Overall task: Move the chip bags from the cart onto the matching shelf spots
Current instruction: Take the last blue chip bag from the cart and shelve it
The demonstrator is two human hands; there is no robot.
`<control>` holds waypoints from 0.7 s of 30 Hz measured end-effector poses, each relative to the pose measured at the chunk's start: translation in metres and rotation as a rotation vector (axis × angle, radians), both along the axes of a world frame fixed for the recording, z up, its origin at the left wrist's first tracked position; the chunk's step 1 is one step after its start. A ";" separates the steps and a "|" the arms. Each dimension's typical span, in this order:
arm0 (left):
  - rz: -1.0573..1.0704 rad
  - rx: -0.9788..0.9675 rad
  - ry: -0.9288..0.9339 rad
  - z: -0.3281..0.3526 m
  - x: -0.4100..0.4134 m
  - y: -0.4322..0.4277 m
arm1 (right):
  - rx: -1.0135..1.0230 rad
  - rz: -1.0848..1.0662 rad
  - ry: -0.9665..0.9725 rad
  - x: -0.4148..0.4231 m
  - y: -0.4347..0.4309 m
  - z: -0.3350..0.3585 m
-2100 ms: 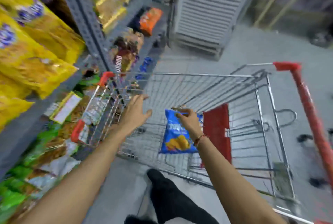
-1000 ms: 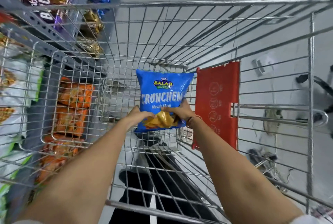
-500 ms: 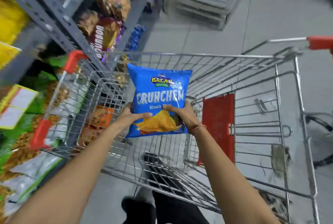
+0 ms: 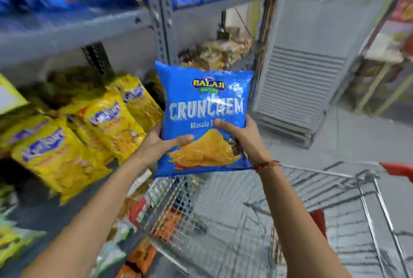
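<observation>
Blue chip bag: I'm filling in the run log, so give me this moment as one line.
blue chip bag: upright, above cart | left hand and right hand: both gripping it | yellow bags: shelf, left

Left grip (image 4: pixel 159 143), right grip (image 4: pixel 241 131) clenched

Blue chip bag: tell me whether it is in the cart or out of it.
Out. The blue chip bag is held upright by the left hand and right hand, above the cart, facing the shelves.

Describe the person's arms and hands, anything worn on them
Both forearms are bare, with no sleeves in view. The right hand has a thin red thread bracelet around its wrist. The left hand and wrist carry nothing: no gloves, rings or watch visible.
</observation>
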State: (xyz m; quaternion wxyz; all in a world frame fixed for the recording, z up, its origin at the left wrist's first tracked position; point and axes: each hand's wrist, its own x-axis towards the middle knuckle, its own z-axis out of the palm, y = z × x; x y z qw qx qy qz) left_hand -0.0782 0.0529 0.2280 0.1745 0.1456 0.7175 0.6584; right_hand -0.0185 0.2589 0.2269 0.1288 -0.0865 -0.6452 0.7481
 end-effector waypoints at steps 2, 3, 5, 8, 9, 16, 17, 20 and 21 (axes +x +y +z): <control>0.048 0.030 0.090 0.038 0.000 -0.017 | 0.021 0.055 0.085 -0.008 -0.015 0.040; 0.062 0.040 0.129 0.057 0.002 -0.025 | 0.030 0.084 0.128 -0.012 -0.022 0.059; 0.110 0.063 0.201 0.090 0.005 -0.041 | 0.058 0.127 0.195 -0.022 -0.038 0.094; 0.217 0.071 0.323 0.132 0.004 -0.067 | 0.088 0.217 0.288 -0.041 -0.061 0.142; 0.252 0.073 0.360 0.147 0.005 -0.075 | 0.099 0.243 0.316 -0.046 -0.070 0.158; 0.466 0.048 0.542 0.229 -0.002 -0.134 | 0.088 0.422 0.456 -0.096 -0.131 0.242; 0.496 0.058 0.545 0.236 -0.004 -0.143 | 0.096 0.448 0.464 -0.105 -0.140 0.250; 0.585 0.065 0.555 0.251 -0.007 -0.167 | 0.125 0.503 0.454 -0.130 -0.170 0.269; 0.614 0.060 0.558 0.254 -0.008 -0.176 | 0.134 0.517 0.452 -0.139 -0.181 0.273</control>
